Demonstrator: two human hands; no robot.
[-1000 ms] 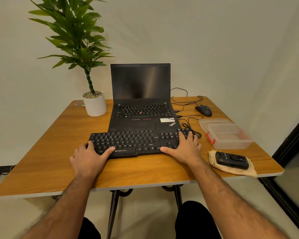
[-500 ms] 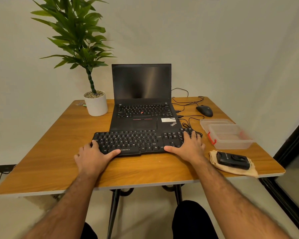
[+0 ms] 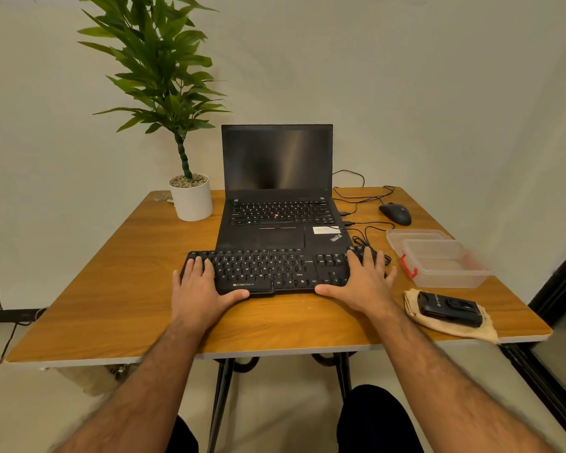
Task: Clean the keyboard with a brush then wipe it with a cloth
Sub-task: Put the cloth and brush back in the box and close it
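Head view: the keyboard (image 3: 268,271) lies near the tabletop (image 3: 111,289) front edge, before the laptop (image 3: 276,191). Left hand (image 3: 198,294) and right hand (image 3: 361,284) rest flat on its ends, fingers straight, grasping nothing, likely steadying it. The cloth (image 3: 451,325) waits at the right.

Single head view, looking forward and down, close over table (image 3: 111,305) near edge.

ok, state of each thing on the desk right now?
laptop: lid open, screen dark
keyboard: flat, in front of laptop
left hand: open, resting on keyboard's left end
right hand: open, resting on keyboard's right end
plastic box: open, lid beside it
cloth: folded, black device on top
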